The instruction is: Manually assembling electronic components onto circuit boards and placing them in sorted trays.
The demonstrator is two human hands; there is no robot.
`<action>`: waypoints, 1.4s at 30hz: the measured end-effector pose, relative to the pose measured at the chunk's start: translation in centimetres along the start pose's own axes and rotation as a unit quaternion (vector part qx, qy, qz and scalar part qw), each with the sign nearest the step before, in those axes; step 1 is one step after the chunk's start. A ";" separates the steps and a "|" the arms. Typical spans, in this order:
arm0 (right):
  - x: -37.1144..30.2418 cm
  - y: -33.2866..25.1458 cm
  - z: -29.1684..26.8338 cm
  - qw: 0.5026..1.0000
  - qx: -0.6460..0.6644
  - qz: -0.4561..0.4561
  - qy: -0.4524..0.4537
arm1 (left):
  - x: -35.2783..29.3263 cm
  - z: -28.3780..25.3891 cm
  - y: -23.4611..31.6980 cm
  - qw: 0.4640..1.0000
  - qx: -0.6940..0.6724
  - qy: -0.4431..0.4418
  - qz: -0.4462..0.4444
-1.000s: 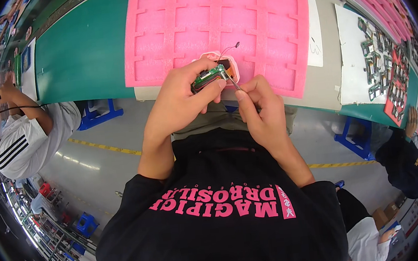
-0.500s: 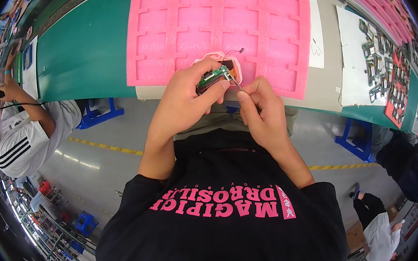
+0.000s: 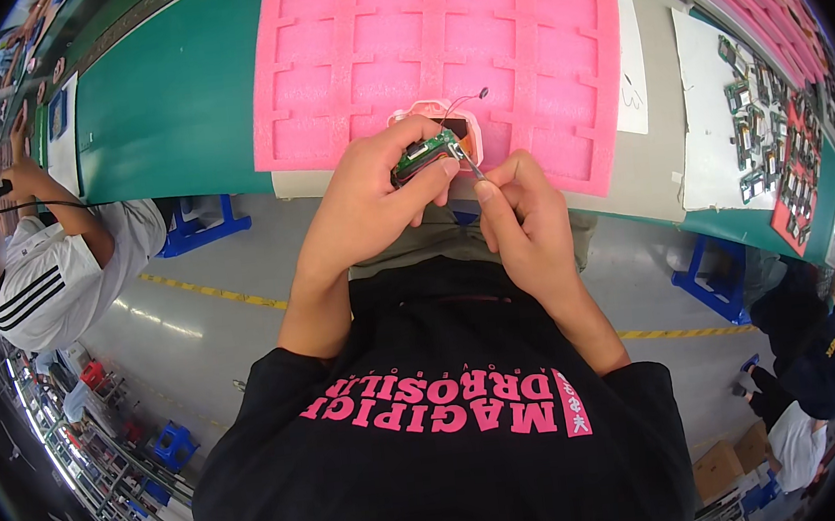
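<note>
By the counter's (image 3: 162, 114) near edge, my left fingers (image 3: 430, 181) grip a circuit board (image 3: 436, 146); right fingers (image 3: 496, 205) pinch a tool (image 3: 474, 167) rightward.

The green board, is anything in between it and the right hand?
Yes: a thin tool, pinched in the right hand, its tip at the right end of the green board, which the left hand holds. Nothing else visible stands between them.

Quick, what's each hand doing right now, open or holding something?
Left hand: closed, holding a green circuit board.
Right hand: closed, pinching a thin metal tool, its tip at the board's right end.
</note>
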State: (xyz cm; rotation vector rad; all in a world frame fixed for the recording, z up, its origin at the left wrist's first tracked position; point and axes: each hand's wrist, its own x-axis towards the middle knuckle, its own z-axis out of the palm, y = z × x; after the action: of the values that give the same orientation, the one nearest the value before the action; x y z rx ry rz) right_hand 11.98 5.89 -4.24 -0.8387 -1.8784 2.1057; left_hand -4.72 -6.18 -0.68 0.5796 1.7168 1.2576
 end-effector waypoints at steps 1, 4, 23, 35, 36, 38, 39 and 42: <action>0.0 0.0 0.0 1.000 -0.018 -0.013 0.000 | -0.1 0.0 0.0 1.000 0.003 0.000 0.000; -0.2 0.2 -0.1 0.996 -0.070 -0.050 0.001 | -0.3 0.0 -0.2 1.000 0.010 -0.002 0.000; -1.0 0.4 -0.5 0.994 -0.105 -0.044 0.002 | 0.4 1.6 0.6 0.995 0.033 0.068 0.060; -1.3 -0.8 -4.3 0.999 0.020 0.042 -0.026 | 2.3 2.9 2.6 0.991 0.110 -0.013 0.080; -1.3 -0.5 -4.9 0.998 0.035 0.050 -0.024 | 2.3 2.8 3.1 0.991 0.112 -0.025 0.062; -1.4 -0.4 -6.3 0.996 0.059 0.071 -0.020 | 2.6 2.7 4.2 0.992 0.111 -0.052 0.027; -1.6 -0.4 -6.6 0.994 0.071 0.082 -0.017 | 2.6 2.7 4.4 0.992 0.110 -0.065 0.010; -1.5 -1.1 -7.1 0.999 0.048 0.011 0.018 | 3.7 2.2 3.1 0.997 0.011 -0.072 -0.031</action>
State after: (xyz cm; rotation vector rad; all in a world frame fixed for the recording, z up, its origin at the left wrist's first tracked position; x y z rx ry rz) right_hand 16.71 11.33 -3.05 -0.8743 -1.7431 2.1586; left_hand -5.03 -1.00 0.58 0.6100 1.6172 1.1271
